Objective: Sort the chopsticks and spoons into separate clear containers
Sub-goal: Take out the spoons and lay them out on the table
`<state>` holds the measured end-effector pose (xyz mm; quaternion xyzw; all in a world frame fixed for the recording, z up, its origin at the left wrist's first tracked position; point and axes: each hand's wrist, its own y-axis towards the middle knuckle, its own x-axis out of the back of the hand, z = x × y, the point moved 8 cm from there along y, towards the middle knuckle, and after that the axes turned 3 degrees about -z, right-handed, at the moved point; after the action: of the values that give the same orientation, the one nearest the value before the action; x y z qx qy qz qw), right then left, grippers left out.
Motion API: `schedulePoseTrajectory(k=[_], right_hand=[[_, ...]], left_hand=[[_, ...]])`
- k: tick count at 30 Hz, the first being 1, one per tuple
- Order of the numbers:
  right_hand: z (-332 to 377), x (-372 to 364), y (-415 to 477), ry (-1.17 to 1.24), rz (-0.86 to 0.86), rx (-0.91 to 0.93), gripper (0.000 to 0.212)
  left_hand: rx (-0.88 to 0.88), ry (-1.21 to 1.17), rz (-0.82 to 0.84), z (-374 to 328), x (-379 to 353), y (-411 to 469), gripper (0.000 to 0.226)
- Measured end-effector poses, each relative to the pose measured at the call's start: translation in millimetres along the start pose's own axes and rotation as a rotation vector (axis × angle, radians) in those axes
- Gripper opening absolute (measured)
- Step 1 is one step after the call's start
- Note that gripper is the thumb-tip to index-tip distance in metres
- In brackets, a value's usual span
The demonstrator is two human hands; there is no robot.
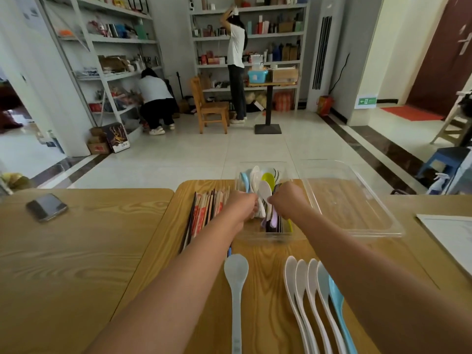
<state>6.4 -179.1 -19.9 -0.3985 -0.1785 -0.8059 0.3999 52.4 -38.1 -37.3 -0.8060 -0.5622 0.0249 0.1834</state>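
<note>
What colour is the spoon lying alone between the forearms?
The lone spoon is pale blue-grey; the head view shows it.

Green emergency-exit sign [367,101], white arrow pictogram, low on wall [357,60] near doorway; lettering too small to read. Red print on chopstick wrappers [204,213] on worktop [102,251], and on cardboard box [98,148] on floor [204,154], illegible.

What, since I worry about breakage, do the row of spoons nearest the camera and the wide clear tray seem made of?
The near spoons look like melamine or plastic: opaque white and pale blue, smooth, with a soft sheen. Glazed ceramic can't be ruled out. The wide tray is probably rigid clear plastic: the table's wood grain shows through it and its rim glints.
</note>
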Motion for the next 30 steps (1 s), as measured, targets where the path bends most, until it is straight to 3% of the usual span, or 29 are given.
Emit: schedulePoseTrajectory(k=[6,11,12,14,18,22,30], right_hand=[[-1.4,-18.4,18.4,0.004,0.013,-0.020,0.027],[-1.4,-27.2,22.9,-0.145,0.016,-0.069,0.003],[-0.3,-26.8,22.8,-0.153,0.006,-0.062,0.007],[-0.8,-25.8,26.3,-0.094,-0.015,-0.058,0.021],[6.7,-5.0,31.5,0.149,-0.108,-0.048,0.018],[24.7,27.0,28.3,0.379,-0.174,0.048,0.035],[29.8,70.5,-17.9,0.448,-0.178,0.077,0.029]], left_hand=[[-0.012,0.006,-0.024,-2.0,0.1,23.3,0.023],[-0.021,-0.015,0.008,-1.1,-3.1,25.8,0.023],[-0.026,-0.014,0.012,-1.3,-3.2,25.2,0.020],[-0.037,-0.005,0.003,-1.8,-1.0,25.0,0.012],[-0.050,-0.039,0.000,-7.0,4.4,23.9,0.013],[-0.083,-0.104,-0.008,-24.7,8.7,13.3,0.019],[-0.149,-0.111,0.030,-41.9,3.4,-38.7,0.022]])
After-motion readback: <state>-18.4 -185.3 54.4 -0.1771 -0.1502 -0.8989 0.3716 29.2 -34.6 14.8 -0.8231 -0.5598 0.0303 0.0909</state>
